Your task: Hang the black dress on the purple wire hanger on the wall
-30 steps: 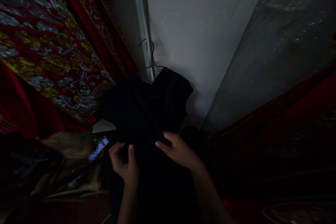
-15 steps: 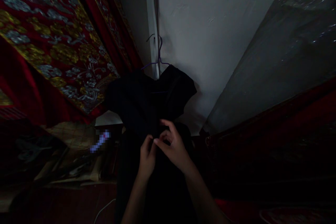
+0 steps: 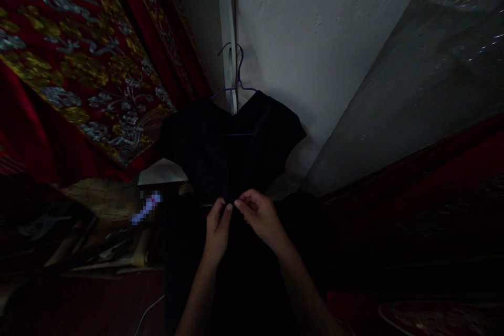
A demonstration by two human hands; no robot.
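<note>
A black short-sleeved garment (image 3: 271, 136) with a V-shaped neckline hangs on a thin purple wire hanger (image 3: 239, 81). At the lower point of its neckline, my left hand (image 3: 218, 223) pinches the dark cloth between thumb and fingers. Close beside it on the right, my right hand (image 3: 258, 215) also pinches the cloth, its thumb near the left one. The gap between the two hands is small. Whether a button or other fastener lies there is too dark to make out. Below the hands the garment merges into blackness.
Red cloth with gold and silver embroidery (image 3: 94, 73) hangs at the left. A clear plastic sheet (image 3: 394, 94) covers something at the right, beside a pale wall (image 3: 299, 26). Low on the left are piled items and a white cord (image 3: 147, 312).
My right hand's fingers have curled in from a spread pose to a pinch at the front of the garment. The garment's right shoulder now spreads wider, and its neckline looks more open.
</note>
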